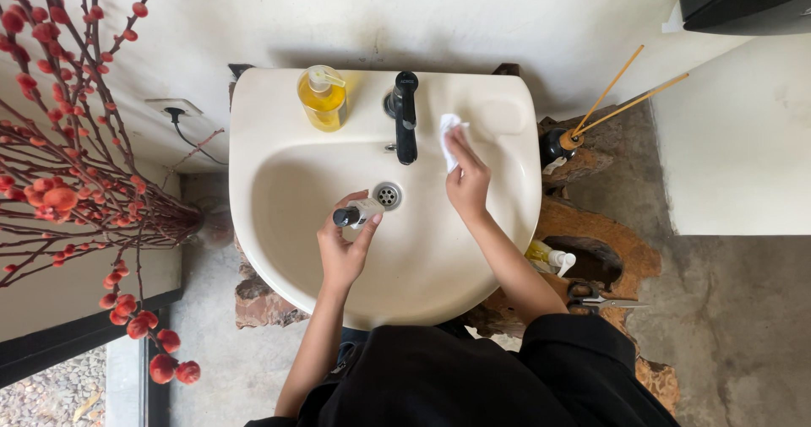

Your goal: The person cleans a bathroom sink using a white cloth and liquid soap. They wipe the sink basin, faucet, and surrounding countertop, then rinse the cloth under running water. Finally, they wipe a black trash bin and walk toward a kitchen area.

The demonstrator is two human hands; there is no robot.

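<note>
My left hand (342, 250) holds a small clear spray bottle (359, 213) with a dark cap over the cream sink basin (279, 182), just left of the drain (387, 195). My right hand (467, 182) presses a white cloth (448, 131) against the basin's back ledge, right of the black tap (405, 114). A yellow pump soap bottle (322, 97) stands on the ledge left of the tap.
Red-budded branches (59, 157) fill the left side. A reed diffuser (562, 144) sits on the wooden stand to the right. Below it lie a yellow bottle with a white cap (549, 258) and scissors (596, 299). A dark dispenser (743, 0) hangs top right.
</note>
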